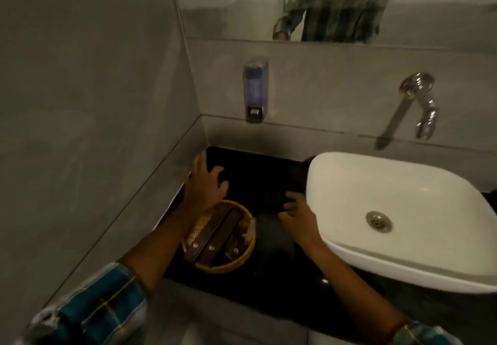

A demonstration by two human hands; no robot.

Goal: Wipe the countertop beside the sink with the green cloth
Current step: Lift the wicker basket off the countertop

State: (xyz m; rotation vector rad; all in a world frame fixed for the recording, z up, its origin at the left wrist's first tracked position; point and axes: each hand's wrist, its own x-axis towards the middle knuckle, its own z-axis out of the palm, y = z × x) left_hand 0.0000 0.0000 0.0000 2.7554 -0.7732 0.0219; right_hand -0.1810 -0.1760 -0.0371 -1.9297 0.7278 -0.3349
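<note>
The wiping step appears to be under way or just beginning, though the green cloth (271, 226) is hard to make out in the dim light: a dark, dull patch under and just left of the right hand (297, 219) is probably it, lying flat on the black countertop (258, 180) close against the white sink (403, 210). The right hand is laid palm down with its fingers (291, 202) stretched forward and held loosely together, pressed onto that patch rather than pinching it. The left hand (205, 180) is spread wide, fingers splayed, near the back left corner of the countertop by the wall; whether it rests on the surface cannot be told. A yellow woven basket (219, 237) holding dark brown packets (215, 233) stands between the two arms, touching neither hand as far as can be seen. For the next move, the cloth would need to be swept across the bare stretch between basket and sink, and the basket would likely have to be lifted or slid aside so the area beneath it can be reached. Small pale marks are seen on the packets, but no writing can be read; none is legible on the soap dispenser (255, 89) either.
</note>
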